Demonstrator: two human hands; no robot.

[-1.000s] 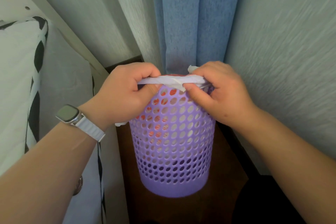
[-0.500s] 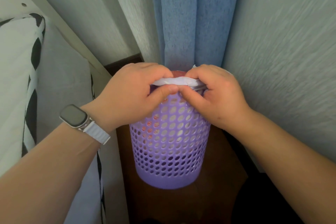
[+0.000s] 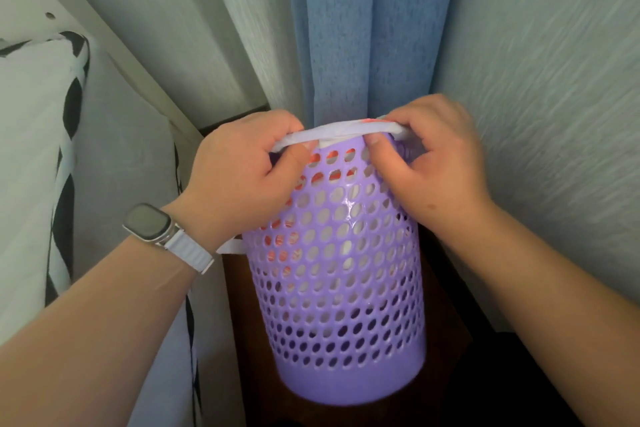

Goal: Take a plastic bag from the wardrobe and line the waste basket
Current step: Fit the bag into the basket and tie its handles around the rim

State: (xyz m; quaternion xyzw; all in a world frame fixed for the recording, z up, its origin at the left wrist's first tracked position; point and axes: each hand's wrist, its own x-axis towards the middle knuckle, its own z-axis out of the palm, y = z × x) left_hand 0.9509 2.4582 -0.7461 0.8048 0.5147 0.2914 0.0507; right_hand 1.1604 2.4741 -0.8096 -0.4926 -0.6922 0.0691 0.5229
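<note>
A purple perforated waste basket (image 3: 341, 288) stands on the dark wooden floor in a narrow corner. A white plastic bag with red print (image 3: 332, 132) sits inside it; its white and red show through the holes. The bag's rolled edge stretches across the near rim. My left hand (image 3: 242, 180) pinches that edge at the rim's left side, and my right hand (image 3: 429, 163) pinches it at the right side. A loose white strip of the bag (image 3: 231, 247) hangs out below my left wrist. The basket's inside is hidden from above.
A blue curtain (image 3: 367, 28) hangs right behind the basket. A textured wall (image 3: 554, 80) closes the right side. On the left is a bed with white and black-patterned bedding (image 3: 38, 149). Dark floor (image 3: 249, 340) shows around the basket's base.
My hands have moved apart along the rim, stretching the bag's edge wider over the near side. The view has come closer to the basket.
</note>
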